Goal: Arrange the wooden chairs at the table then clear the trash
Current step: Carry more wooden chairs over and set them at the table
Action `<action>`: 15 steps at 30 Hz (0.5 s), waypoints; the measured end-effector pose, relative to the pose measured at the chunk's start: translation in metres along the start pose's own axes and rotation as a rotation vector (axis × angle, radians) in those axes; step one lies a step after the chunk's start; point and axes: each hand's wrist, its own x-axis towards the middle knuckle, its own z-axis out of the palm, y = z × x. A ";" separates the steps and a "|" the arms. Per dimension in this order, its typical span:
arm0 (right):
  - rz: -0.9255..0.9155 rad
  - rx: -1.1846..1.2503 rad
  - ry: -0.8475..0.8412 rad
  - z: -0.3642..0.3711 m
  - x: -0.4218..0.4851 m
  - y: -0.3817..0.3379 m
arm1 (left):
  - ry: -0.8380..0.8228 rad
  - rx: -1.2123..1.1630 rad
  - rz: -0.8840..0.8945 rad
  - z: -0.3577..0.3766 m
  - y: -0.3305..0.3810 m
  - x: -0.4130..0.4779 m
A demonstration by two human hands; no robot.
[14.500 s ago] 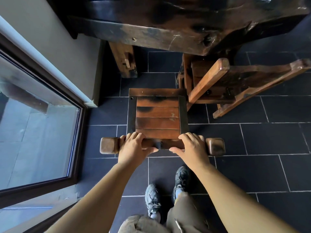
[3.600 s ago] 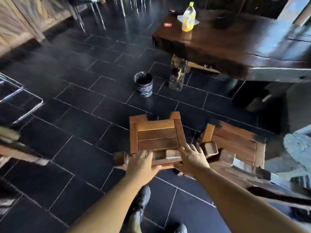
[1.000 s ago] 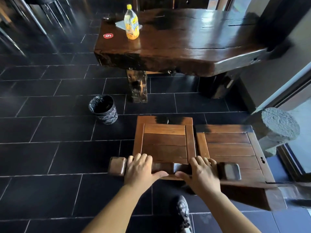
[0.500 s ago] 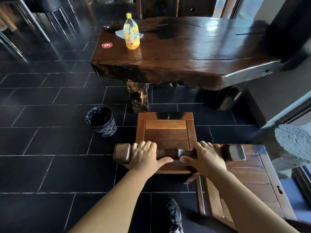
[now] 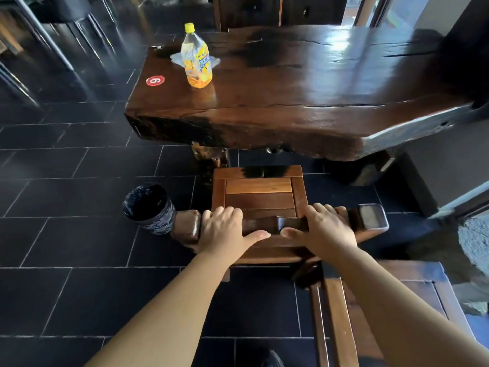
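left hand [image 5: 227, 229] and right hand [image 5: 325, 229] gripping chair [image 5: 259, 192] backrest, bottle [image 5: 197, 59] with yellow dregs on table [image 5: 317, 83], bin [image 5: 148, 207] interior dark

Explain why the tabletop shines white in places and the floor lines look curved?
Head view: daylight glares off the dark polished wooden table; the wide-angle lens bows the grout lines of the black floor tiles; the metal chair legs at upper left are smeared by blur.

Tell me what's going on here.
A person's left hand and right hand grip the back rail of a slatted brown wooden chair, whose seat faces the thick dark wooden slab table, close to its near edge. A yellow-capped plastic bottle stands on the tabletop, not yet cleared. A dark patterned bin sits on the floor left of the chair.
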 end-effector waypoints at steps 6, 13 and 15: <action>-0.027 -0.036 -0.001 -0.006 0.025 0.011 | 0.013 0.006 -0.018 -0.001 0.008 0.020; -0.021 -0.013 -0.035 -0.008 0.025 0.014 | 0.000 -0.024 -0.036 -0.001 0.011 0.020; -0.013 0.004 -0.045 -0.009 0.024 0.013 | 0.000 -0.035 -0.041 -0.001 0.011 0.019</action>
